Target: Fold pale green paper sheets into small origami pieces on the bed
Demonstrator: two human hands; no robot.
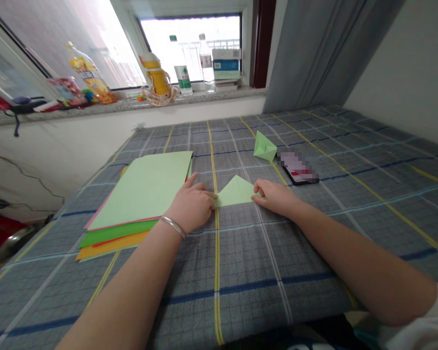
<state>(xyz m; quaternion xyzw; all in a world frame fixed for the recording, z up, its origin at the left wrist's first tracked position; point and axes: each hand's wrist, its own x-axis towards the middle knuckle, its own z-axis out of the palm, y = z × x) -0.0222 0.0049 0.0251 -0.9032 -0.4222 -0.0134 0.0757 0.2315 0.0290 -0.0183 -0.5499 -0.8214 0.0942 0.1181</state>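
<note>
A light green folded paper (236, 192) lies on the checked cloth between my hands, its peak pointing away from me and its long edge towards me. My left hand (193, 204), with a silver bangle at the wrist, grips the left corner; one finger sticks up while the others bend towards the paper. At the opposite corner, my right hand (273, 195) pinches the paper between thumb and curled fingers. Both corner tips are partly hidden by fingers. Beyond my right hand stands another light green folded paper shape (264, 147), with raised sides.
A stack of coloured paper sheets (146, 187) lies beside my left hand. A phone (298, 167) rests at the right, its screen blurred. On the windowsill (127, 103) are an orange drink bottle (89, 75), a yellow flask (156, 80), clear bottles and boxes. A grey curtain (314, 53) hangs behind.
</note>
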